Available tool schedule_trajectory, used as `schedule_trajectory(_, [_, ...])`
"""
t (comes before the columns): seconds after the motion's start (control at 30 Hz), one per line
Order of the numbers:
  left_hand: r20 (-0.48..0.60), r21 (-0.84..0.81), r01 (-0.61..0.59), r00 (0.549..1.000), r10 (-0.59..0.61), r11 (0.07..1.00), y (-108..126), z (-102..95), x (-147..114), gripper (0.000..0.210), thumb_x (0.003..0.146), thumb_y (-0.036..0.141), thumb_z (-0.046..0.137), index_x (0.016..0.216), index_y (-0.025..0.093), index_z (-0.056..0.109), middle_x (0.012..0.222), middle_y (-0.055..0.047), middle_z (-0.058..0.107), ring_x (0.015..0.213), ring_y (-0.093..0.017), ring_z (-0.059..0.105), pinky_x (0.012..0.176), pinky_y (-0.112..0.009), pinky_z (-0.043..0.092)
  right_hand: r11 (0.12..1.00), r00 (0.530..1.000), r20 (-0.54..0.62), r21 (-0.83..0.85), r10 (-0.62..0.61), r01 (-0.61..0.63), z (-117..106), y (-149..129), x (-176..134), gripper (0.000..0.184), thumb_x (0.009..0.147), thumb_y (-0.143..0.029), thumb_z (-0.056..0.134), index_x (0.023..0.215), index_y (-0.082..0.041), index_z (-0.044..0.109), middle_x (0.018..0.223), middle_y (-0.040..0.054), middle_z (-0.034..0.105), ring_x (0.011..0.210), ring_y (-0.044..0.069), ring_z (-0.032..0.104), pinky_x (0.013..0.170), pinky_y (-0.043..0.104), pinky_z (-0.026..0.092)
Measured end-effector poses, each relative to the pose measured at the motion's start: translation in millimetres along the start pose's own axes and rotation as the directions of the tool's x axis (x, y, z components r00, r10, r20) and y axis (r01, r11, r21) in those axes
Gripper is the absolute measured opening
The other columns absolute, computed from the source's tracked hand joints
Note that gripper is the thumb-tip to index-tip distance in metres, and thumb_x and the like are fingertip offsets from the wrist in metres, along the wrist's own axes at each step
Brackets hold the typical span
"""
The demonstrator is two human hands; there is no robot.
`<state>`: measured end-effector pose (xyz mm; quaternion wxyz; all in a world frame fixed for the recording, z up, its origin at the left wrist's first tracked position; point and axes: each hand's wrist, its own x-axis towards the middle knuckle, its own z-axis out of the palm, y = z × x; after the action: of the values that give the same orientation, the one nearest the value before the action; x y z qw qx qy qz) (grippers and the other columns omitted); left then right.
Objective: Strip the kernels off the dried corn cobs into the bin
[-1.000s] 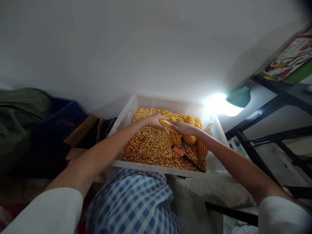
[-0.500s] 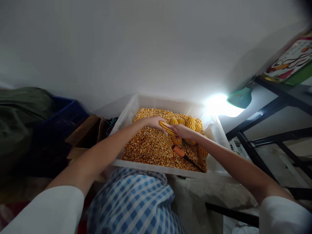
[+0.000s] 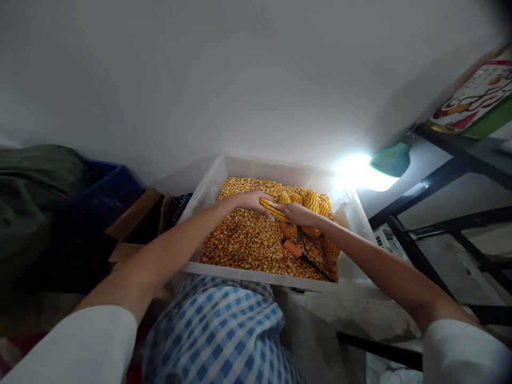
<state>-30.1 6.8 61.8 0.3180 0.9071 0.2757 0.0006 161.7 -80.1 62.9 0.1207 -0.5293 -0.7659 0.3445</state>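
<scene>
Both of my hands hold one yellow corn cob (image 3: 273, 209) over a white plastic bin (image 3: 264, 274). My left hand (image 3: 256, 202) wraps the cob's left end, while my right hand (image 3: 296, 213) grips its right end. Loose corn kernels (image 3: 244, 242) fill the bin beneath them. Several more whole cobs (image 3: 312, 202) lie on the kernels at the right, partly hidden by my right hand. Just below the hands, a tool with an orange handle (image 3: 292, 247) and a thin dark shaft rests on the kernels; its tip's kind cannot be made out.
A lit green lamp (image 3: 391, 160) hangs from a dark metal rack (image 3: 436, 144) at the right. To the left stand an open cardboard box (image 3: 138, 216) and a blue crate (image 3: 114, 181). A pale wall (image 3: 240, 80) rises behind the bin. Blue checked cloth (image 3: 220, 330) covers my lap.
Both hands keep their hold on the same cob in almost the same place. The whole view has shifted very slightly; nothing else visibly differs.
</scene>
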Motion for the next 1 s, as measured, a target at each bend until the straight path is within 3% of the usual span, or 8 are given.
schedule_trajectory(0.3, [-0.014, -0.045, -0.017, 1.0, 0.017, 0.999, -4.7, 0.4, 2.4, 0.047, 0.054, 0.052, 0.065, 0.086, 0.017, 0.062, 0.074, 0.003, 0.06, 0.068, -0.011, 0.051, 0.062, -0.019, 0.035, 0.999, 0.999, 0.031, 0.028, 0.039, -0.04, -0.8, 6.3, 5.1, 0.063, 0.085, -0.059, 0.023, 0.117, -0.015, 0.055, 0.068, 0.0049, 0.061, 0.058, 0.015, 0.056, 0.067, 0.03, 0.045])
schedule_trajectory(0.57, [-0.005, -0.051, -0.019, 1.0, 0.019, 0.999, -3.3, -0.8, 1.5, 0.045, 0.057, 0.049, 0.064, 0.086, 0.015, 0.061, 0.074, 0.002, 0.059, 0.064, -0.01, 0.05, 0.057, -0.019, 0.034, 1.0, 1.0, -0.007, 0.01, -0.007, 0.007, -5.8, 2.1, 2.7, 0.062, 0.085, -0.059, 0.024, 0.11, -0.015, 0.059, 0.082, 0.0073, 0.062, 0.074, 0.017, 0.056, 0.071, 0.028, 0.044])
schedule_trajectory(0.7, [-0.028, 0.014, -0.031, 0.999, 0.031, 0.999, 4.1, -7.1, 2.0, 0.045, 0.057, 0.049, 0.063, 0.087, 0.016, 0.06, 0.078, 0.001, 0.06, 0.068, -0.011, 0.051, 0.059, -0.019, 0.035, 1.0, 1.0, -0.004, 0.026, -0.002, 0.003, -10.2, -5.2, 0.6, 0.061, 0.08, -0.065, 0.03, 0.101, -0.014, 0.059, 0.075, 0.0038, 0.059, 0.059, 0.011, 0.053, 0.056, 0.022, 0.042])
schedule_trajectory(0.83, [-0.06, 0.069, -0.029, 0.998, 0.033, 0.997, 13.1, -10.2, -2.3, 0.049, 0.058, 0.053, 0.062, 0.09, 0.016, 0.061, 0.084, 0.0, 0.061, 0.076, -0.014, 0.053, 0.067, -0.02, 0.037, 0.998, 0.999, 0.031, -0.041, -0.039, 0.04, -16.6, -10.3, -4.2, 0.065, 0.081, -0.066, 0.024, 0.098, -0.013, 0.058, 0.058, -0.0007, 0.051, 0.048, 0.009, 0.048, 0.054, 0.021, 0.04])
schedule_trajectory(0.9, [-0.091, 0.095, -0.039, 0.995, 0.047, 0.995, 19.1, -8.8, -8.0, 0.052, 0.059, 0.054, 0.06, 0.095, 0.017, 0.06, 0.09, 0.0, 0.062, 0.082, -0.015, 0.054, 0.071, -0.02, 0.037, 0.993, 0.995, 0.04, -0.071, -0.089, 0.092, -18.1, -11.1, -7.0, 0.063, 0.083, -0.063, 0.022, 0.095, -0.013, 0.058, 0.056, -0.0012, 0.05, 0.048, 0.009, 0.048, 0.055, 0.021, 0.039])
schedule_trajectory(1.0, [-0.114, 0.157, -0.047, 0.991, 0.066, 0.986, 30.7, -3.8, -18.2, 0.058, 0.06, 0.056, 0.059, 0.104, 0.019, 0.058, 0.1, -0.001, 0.061, 0.09, -0.016, 0.053, 0.077, -0.021, 0.037, 0.987, 0.991, -0.064, -0.118, -0.115, 0.107, -17.0, -10.1, -9.8, 0.057, 0.088, -0.054, 0.021, 0.086, -0.011, 0.059, 0.064, 0.0021, 0.053, 0.059, 0.01, 0.05, 0.061, 0.021, 0.038])
